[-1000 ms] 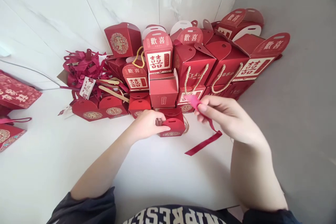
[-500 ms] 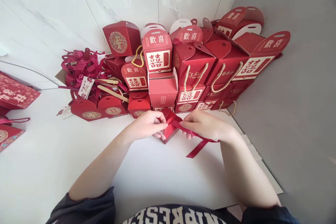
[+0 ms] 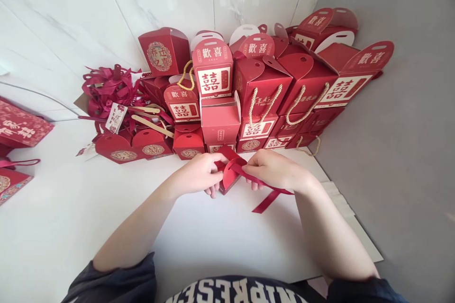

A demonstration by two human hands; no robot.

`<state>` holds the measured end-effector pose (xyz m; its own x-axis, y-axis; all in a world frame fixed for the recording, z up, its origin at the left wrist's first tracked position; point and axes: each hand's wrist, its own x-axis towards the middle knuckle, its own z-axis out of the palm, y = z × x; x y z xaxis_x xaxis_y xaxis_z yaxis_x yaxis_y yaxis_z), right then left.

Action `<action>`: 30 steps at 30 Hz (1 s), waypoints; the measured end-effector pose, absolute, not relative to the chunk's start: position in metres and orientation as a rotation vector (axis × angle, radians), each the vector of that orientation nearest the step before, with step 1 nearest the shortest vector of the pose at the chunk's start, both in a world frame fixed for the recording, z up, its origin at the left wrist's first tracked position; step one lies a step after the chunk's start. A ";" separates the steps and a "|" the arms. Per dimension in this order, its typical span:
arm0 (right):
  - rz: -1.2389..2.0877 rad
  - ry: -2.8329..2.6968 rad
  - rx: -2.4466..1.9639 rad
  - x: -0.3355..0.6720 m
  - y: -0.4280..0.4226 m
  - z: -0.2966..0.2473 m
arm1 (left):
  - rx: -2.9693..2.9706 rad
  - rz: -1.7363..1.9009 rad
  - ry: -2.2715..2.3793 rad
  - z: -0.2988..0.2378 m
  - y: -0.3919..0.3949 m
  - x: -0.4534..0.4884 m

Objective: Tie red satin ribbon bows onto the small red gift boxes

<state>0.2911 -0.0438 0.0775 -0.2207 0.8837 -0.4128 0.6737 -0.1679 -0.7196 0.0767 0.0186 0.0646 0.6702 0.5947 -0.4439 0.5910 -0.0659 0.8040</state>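
Between my hands a small red gift box [image 3: 232, 176] stands on the white table, with a rounded flap facing me. A dark red ribbon [image 3: 266, 202] passes at this flap and trails to the right, its cut end hanging toward me. My right hand [image 3: 273, 169] is closed, pinching the ribbon close to the flap. At the box's left side, my left hand [image 3: 199, 174] has its thumb and index finger closed at the flap's edge. Its other fingers curl below, beside the box. The left fingertips are partly hidden behind the flap.
Stacked red gift boxes [image 3: 220, 120] line the marble-look wall behind, some with rope handles. A heap of dark red ribbons [image 3: 113, 90] with tags lies at the left. More red packages [image 3: 21, 125] sit at the far left edge. A grey panel [image 3: 398, 118] borders the right.
My left hand has shifted slightly left and its index finger has moved behind the flap, so more of the flap shows. My right hand keeps hold of the ribbon, almost in place.
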 end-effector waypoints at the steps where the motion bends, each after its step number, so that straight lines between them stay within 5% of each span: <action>1: 1.333 -1.855 -1.795 0.291 -0.044 0.077 | 1.720 -0.001 0.960 0.065 0.019 0.077; 8: 1.413 -1.842 -1.600 0.284 -0.042 0.073 | 1.650 0.012 0.984 0.063 0.024 0.083; 15: 0.766 -1.828 -1.556 0.281 -0.037 0.070 | 2.029 0.425 1.057 0.073 0.021 0.078; 20: 0.970 -1.738 -1.115 0.278 -0.030 0.064 | 2.150 0.725 0.979 0.089 0.017 0.072; 30: 1.010 -1.571 -1.151 0.280 -0.029 0.065 | 2.258 0.329 1.083 0.073 0.031 0.063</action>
